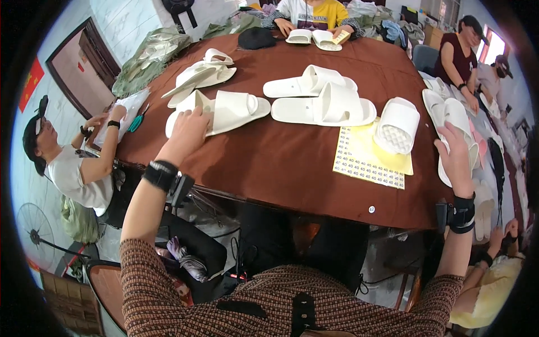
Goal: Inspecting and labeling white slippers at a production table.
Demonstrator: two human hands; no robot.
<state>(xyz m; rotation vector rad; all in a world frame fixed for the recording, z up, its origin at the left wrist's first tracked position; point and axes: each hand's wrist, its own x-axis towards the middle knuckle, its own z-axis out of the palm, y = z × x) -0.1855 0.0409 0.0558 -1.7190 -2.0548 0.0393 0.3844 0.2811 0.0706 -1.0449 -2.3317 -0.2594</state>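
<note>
At the left of the table my left hand [190, 133] is closed on a white slipper [231, 108], one of a pair lying there with toes to the right. My right hand [456, 150] grips a white slipper [449, 112] at the table's right edge; its thumb stands out to the left and some fingers are hidden. Between my hands lies another pair of white slippers [351, 104], side by side. Right of it, a single white slipper [401, 121] rests on a yellow sticker sheet [365, 168] with round labels.
Farther back lie more white slippers [202, 76] and a black cap [256, 38]. Teal scissors [136, 122] are at the left edge. Co-workers sit left, right and across; the one across handles white slippers [323, 39]. A loose round sticker [371, 209] lies near the brown tablecloth's [252, 174] front edge.
</note>
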